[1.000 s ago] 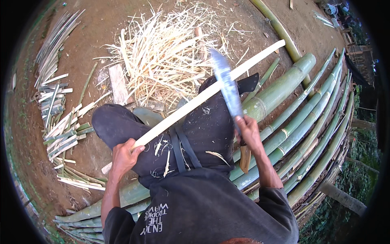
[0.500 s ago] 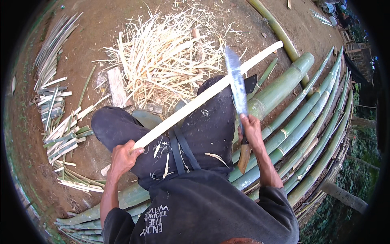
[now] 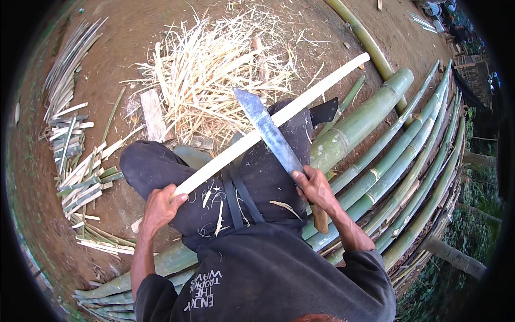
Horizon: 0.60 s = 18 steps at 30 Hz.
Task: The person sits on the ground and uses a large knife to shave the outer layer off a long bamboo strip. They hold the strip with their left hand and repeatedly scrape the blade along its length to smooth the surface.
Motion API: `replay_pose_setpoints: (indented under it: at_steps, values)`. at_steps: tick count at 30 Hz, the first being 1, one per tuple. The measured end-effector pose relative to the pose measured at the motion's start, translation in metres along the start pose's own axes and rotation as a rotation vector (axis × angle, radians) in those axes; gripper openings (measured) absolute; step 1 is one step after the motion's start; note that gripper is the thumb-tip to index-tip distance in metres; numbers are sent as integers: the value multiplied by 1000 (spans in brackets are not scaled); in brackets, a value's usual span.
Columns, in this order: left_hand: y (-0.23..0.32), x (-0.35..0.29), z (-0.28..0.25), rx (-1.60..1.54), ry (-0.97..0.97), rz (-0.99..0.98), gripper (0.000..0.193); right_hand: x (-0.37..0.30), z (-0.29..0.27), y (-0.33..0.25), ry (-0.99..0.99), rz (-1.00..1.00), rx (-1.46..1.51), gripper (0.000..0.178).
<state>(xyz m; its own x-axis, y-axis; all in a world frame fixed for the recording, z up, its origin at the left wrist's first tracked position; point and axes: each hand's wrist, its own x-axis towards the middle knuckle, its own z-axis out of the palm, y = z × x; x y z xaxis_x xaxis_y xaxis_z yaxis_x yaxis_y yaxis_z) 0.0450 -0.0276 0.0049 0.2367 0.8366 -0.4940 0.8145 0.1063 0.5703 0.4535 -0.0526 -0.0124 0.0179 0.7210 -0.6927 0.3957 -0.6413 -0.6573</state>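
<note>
My left hand (image 3: 160, 207) is closed around the near end of a long pale bamboo strip (image 3: 222, 160). The strip slants up to the right across my lap and over my right thigh, its far end past the knee. My right hand (image 3: 315, 189) grips a machete (image 3: 274, 140) where the blade meets the wooden handle, and the handle's end sticks out below the fist. Its broad grey blade lies across the strip near the middle, tip pointing up and left. Curled shavings (image 3: 219, 217) rest on my dark trousers beside a dark strap (image 3: 234, 201).
Beyond my knees spreads a heap of pale shavings (image 3: 209, 80), beside a wooden block (image 3: 153, 114). Cut bamboo slats (image 3: 83, 185) lie along the left. Several green bamboo poles (image 3: 370, 123) curve round my right side. Another dark blade (image 3: 324, 111) shows by my right knee.
The machete has come down along the strip toward my lap, its tip swinging left. My right hand moved down and slightly left. My left hand stays nearly still.
</note>
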Motion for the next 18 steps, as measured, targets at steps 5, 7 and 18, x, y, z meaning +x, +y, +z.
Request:
replay_pose_setpoints:
  at_steps: [5, 7, 18]
  values:
    - [1, 1, -2, -9, -2, -1, 46, 25, -28, 16, 296, -11, 340, 32]
    - [1, 1, -2, 5, 3, 8, 46, 16, -18, 13, 199, -47, 238, 32]
    - [8, 5, -9, -41, -33, -9, 41, 15, -18, 16, 159, -3, 189, 32]
